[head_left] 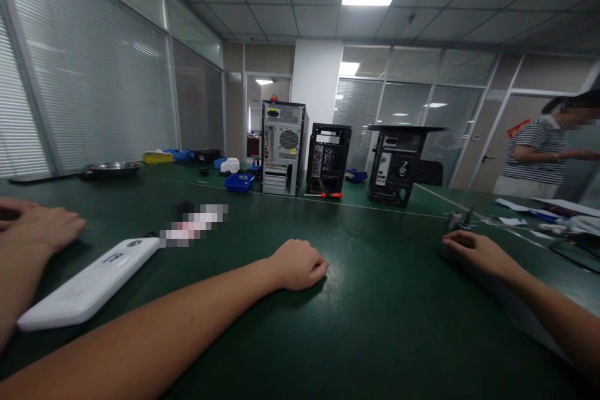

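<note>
A silver computer tower (300,144) stood beside a smaller black case (345,156), a red-handled screwdriver (332,195) lying before it. Farther right stood another black tower (398,190), topped by a flat panel (429,129). A blue bin (239,184) and metal bowl (114,169) sat left; a person in stripes (534,150) stood right.

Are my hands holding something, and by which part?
Your left hand shows nothing held; whether your right hand grips the small metallic object cannot be told.

So I'm seeing dull bare metal on the tall tower (281,156). Left of that tower a steel-looking bowl (114,170) is gleaming; right and nearer, a blurry small gadget (454,221) is looking metallic. The smooth green tabletop (365,319) in front is shining softly.
</note>
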Available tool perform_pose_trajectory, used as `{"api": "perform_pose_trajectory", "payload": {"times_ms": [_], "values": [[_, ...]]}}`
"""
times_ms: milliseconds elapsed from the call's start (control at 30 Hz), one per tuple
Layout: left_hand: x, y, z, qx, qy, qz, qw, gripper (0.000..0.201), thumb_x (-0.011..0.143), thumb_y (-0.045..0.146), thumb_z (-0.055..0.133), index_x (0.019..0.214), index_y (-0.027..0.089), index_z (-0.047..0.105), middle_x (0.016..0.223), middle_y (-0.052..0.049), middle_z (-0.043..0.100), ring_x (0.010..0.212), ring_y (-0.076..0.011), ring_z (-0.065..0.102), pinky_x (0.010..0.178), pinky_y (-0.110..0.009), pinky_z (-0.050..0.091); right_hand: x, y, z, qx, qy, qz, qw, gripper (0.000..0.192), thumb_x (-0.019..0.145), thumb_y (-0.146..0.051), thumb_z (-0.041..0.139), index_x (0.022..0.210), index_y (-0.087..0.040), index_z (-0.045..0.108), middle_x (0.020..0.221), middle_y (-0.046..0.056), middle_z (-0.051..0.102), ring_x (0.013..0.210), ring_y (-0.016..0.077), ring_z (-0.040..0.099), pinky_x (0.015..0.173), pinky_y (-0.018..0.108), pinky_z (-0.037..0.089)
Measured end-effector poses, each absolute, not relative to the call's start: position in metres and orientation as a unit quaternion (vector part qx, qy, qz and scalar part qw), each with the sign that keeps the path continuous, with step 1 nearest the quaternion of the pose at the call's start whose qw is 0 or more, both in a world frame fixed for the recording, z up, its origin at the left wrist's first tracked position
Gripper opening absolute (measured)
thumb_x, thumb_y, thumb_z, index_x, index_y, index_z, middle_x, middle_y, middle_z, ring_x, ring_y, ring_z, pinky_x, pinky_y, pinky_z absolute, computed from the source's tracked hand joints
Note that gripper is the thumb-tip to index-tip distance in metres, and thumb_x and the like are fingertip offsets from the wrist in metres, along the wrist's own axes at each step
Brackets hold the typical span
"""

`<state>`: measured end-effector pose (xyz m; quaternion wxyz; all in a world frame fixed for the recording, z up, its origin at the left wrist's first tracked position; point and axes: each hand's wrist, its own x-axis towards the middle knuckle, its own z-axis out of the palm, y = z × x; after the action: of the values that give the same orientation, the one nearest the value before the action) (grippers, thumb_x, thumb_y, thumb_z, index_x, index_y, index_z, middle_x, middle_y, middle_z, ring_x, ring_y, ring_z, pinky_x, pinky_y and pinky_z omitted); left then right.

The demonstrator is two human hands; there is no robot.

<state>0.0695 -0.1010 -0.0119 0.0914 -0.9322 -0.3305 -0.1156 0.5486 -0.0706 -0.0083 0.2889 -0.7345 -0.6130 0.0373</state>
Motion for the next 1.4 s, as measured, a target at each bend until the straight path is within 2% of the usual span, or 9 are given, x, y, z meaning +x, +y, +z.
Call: {"api": "perform_pose_trajectory", "payload": {"times_ms": [167, 300, 467, 700, 867, 1000, 1167, 1300, 1400], "values": [[0.069, -0.1, -0.013, -0.934, -0.328, -0.116, 0.079, 0.046, 0.096, 0.039, 0.038, 0.064, 0.02, 0.064, 0.058, -0.002, 0.063, 0.051, -0.016, 0.056, 0.053, -0.028, 0.036, 0.55, -0.073, -0.013, -0.679, -0.666, 0.12, 0.285, 0.041, 0.076, -0.048, 0.067, 0.107, -0.022, 0.071, 0.113, 0.012, 0.071, 0.102, 0.0262, 0.066, 0.089, 0.034, 0.048], [0.069, -0.102, -0.012, -0.933, -0.332, -0.12, 0.072, 0.045, 0.096, 0.039, 0.039, 0.063, 0.019, 0.064, 0.057, -0.003, 0.062, 0.052, -0.0167, 0.058, 0.053, -0.028, 0.038, 0.538, -0.075, -0.014, -0.665, -0.69, 0.08, 0.275, 0.043, 0.076, -0.046, 0.068, 0.11, -0.021, 0.07, 0.11, 0.011, 0.072, 0.1, 0.0266, 0.067, 0.088, 0.037, 0.051], [0.068, -0.102, -0.011, -0.932, -0.334, -0.118, 0.071, 0.044, 0.096, 0.039, 0.039, 0.066, 0.019, 0.064, 0.059, -0.003, 0.063, 0.054, -0.0174, 0.059, 0.055, -0.028, 0.039, 0.493, -0.076, -0.009, -0.625, -0.735, 0.003, 0.261, 0.048, 0.087, -0.05, 0.052, 0.122, -0.02, 0.066, 0.119, 0.011, 0.068, 0.104, 0.0251, 0.065, 0.093, 0.04, 0.051], [0.069, -0.102, -0.011, -0.92, -0.362, -0.144, 0.046, 0.044, 0.099, 0.052, 0.03, 0.093, 0.023, 0.063, 0.071, -0.003, 0.066, 0.063, -0.0194, 0.061, 0.057, -0.028, 0.04, 0.359, -0.111, 0.006, -0.469, -0.851, -0.027, 0.235, 0.04, 0.093, -0.043, 0.048, 0.125, -0.025, 0.065, 0.12, 0.009, 0.061, 0.1, 0.0212, 0.064, 0.09, 0.041, 0.053], [0.07, -0.105, -0.009, -0.927, -0.345, -0.131, 0.07, 0.039, 0.1, 0.05, 0.031, 0.106, 0.024, 0.058, 0.074, -0.003, 0.066, 0.066, -0.0215, 0.063, 0.059, -0.029, 0.042, 0.296, -0.143, 0.002, -0.378, -0.902, -0.034, 0.207, 0.033, 0.09, -0.033, 0.056, 0.121, -0.025, 0.066, 0.115, 0.007, 0.063, 0.1, 0.0188, 0.062, 0.088, 0.036, 0.053], [0.071, -0.107, -0.009, -0.937, -0.317, -0.122, 0.078, 0.034, 0.1, 0.044, 0.031, 0.105, 0.023, 0.058, 0.076, -0.004, 0.067, 0.066, -0.0209, 0.063, 0.06, -0.029, 0.043, 0.286, -0.15, -0.004, -0.366, -0.905, -0.046, 0.211, 0.029, 0.089, -0.029, 0.059, 0.117, -0.022, 0.063, 0.113, 0.006, 0.064, 0.102, 0.0191, 0.06, 0.089, 0.036, 0.052], [0.072, -0.105, -0.009, -0.941, -0.311, -0.123, 0.055, 0.031, 0.1, 0.04, 0.035, 0.111, 0.022, 0.058, 0.081, -0.004, 0.069, 0.071, -0.0201, 0.065, 0.063, -0.029, 0.044, 0.289, -0.147, -0.008, -0.37, -0.9, -0.058, 0.224, 0.038, 0.088, -0.029, 0.061, 0.125, -0.021, 0.054, 0.111, 0.007, 0.065, 0.101, 0.0199, 0.061, 0.087, 0.038, 0.053], [0.074, -0.103, -0.01, -0.93, -0.339, -0.129, 0.058, 0.032, 0.101, 0.04, 0.032, 0.106, 0.021, 0.057, 0.079, -0.004, 0.068, 0.069, -0.0198, 0.064, 0.062, -0.03, 0.042, 0.298, -0.135, -0.011, -0.346, -0.905, -0.134, 0.208, 0.037, 0.092, -0.018, 0.05, 0.13, -0.02, 0.052, 0.117, 0.01, 0.06, 0.105, 0.022, 0.059, 0.092, 0.041, 0.051], [0.074, -0.102, -0.011, -0.924, -0.355, -0.137, 0.035, 0.03, 0.1, 0.042, 0.035, 0.104, 0.022, 0.057, 0.078, -0.003, 0.067, 0.069, -0.0192, 0.064, 0.06, -0.029, 0.041, 0.31, -0.124, -0.016, -0.399, -0.874, -0.146, 0.237, 0.041, 0.094, -0.015, 0.04, 0.135, -0.016, 0.047, 0.124, 0.014, 0.052, 0.106, 0.0216, 0.058, 0.094, 0.04, 0.05]]}}
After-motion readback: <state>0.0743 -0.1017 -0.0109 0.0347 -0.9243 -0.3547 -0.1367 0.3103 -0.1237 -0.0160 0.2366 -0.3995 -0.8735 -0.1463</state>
